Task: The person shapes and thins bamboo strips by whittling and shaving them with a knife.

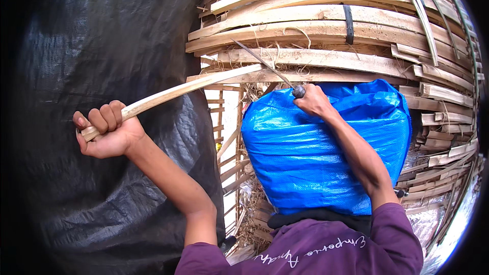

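A long pale bamboo strip (pixel 188 86) runs up and rightward from my left hand (pixel 113 128), whose fingers are wrapped round its lower end. My right hand (pixel 314 102) grips the dark handle of a knife (pixel 275 71). The thin blade points up and to the left, and it crosses the strip's far end. Around that crossing, thin curled shavings (pixel 285 58) lie on the wood. Blue plastic sheeting (pixel 316 153) covers my lap beneath my right forearm.
Stacked bamboo slats (pixel 316 30) fill the far side, one bundle bound with a black band (pixel 349 24). More split slats (pixel 445 117) lie to the right. A black tarp (pixel 117 46) spreads over the left. Between tarp and blue sheeting is a slatted wooden frame (pixel 229 132).
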A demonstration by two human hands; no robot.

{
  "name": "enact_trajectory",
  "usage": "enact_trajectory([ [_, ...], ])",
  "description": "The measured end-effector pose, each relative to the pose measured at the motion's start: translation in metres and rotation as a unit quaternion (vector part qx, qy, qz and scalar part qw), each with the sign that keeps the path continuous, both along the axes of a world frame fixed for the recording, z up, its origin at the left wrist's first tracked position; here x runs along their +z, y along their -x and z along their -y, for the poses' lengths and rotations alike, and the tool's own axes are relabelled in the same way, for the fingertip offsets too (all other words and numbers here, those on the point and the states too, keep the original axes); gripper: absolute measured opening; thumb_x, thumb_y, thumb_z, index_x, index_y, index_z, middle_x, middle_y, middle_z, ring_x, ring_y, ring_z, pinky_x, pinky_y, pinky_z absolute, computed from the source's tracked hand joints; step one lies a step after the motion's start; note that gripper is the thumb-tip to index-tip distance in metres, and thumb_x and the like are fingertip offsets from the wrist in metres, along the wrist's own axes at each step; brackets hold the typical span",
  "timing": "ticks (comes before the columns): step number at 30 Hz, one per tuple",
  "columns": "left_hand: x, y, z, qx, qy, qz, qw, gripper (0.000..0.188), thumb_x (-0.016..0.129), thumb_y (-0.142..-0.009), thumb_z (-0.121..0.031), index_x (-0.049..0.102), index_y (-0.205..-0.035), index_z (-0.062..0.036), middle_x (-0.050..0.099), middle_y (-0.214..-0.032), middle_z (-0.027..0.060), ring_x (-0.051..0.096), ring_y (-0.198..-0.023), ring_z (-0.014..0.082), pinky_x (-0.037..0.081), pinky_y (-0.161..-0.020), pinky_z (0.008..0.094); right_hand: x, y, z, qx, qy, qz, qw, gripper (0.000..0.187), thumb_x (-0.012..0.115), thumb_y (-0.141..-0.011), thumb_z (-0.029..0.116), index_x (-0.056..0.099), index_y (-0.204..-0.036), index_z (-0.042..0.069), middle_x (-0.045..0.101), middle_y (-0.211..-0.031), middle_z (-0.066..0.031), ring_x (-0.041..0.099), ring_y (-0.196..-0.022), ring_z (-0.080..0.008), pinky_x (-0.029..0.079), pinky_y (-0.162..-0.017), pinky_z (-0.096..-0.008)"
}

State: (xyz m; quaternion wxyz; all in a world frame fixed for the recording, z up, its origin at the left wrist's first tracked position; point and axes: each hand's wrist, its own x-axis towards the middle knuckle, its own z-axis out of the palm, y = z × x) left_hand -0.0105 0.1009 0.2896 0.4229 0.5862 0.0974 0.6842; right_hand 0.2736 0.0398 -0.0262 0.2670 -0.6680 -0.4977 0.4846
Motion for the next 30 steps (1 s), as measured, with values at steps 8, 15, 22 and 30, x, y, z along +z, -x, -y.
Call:
enact_trajectory([
  [8,0.001,0.006,0.0,0.049,-0.001,-0.009,0.999,0.02,0.047,-0.088,-0.032,0.046,-0.08,-0.0134,0.02,-0.047,-0.0061,0.011,-0.041,0.0058,0.012,-0.041,0.024,0.046,0.036,0.001,0.114,-0.129,-0.084,0.981,0.021,0.063,-0.072,0.018,0.068,-0.086,0.003,0.067,-0.075,-0.0216,0.065,-0.073,-0.0399,0.051,-0.072,-0.0464],
  [15,-0.001,0.007,-0.002,0.034,0.008,0.006,0.999,0.02,0.047,-0.087,-0.031,0.047,-0.077,-0.0135,0.02,-0.047,-0.0063,0.011,-0.041,0.006,0.011,-0.041,0.0241,-0.033,0.003,-0.004,-0.014,0.022,-0.015,1.0,0.029,0.066,-0.072,0.023,0.069,-0.088,-0.001,0.067,-0.083,-0.0278,0.068,-0.083,-0.0394,0.052,-0.078,-0.0459],
  [22,0.002,0.01,-0.004,0.019,0.007,-0.016,1.0,0.021,0.047,-0.087,-0.032,0.047,-0.078,-0.0124,0.021,-0.047,-0.0063,0.011,-0.041,0.0057,0.012,-0.042,0.0242,0.004,0.026,0.005,0.087,-0.091,-0.083,0.989,0.022,0.066,-0.071,0.019,0.068,-0.086,0.003,0.066,-0.074,-0.0222,0.064,-0.07,-0.0365,0.049,-0.067,-0.0438],
  [30,0.008,-0.002,-0.008,-0.006,0.003,-0.04,0.999,0.021,0.047,-0.088,-0.031,0.047,-0.079,-0.012,0.021,-0.047,-0.0061,0.011,-0.04,0.0057,0.012,-0.042,0.0247,-0.053,0.002,0.001,-0.031,0.035,0.001,0.999,0.03,0.066,-0.073,0.024,0.07,-0.091,0.0,0.068,-0.085,-0.0288,0.068,-0.086,-0.0416,0.052,-0.081,-0.0459],
])
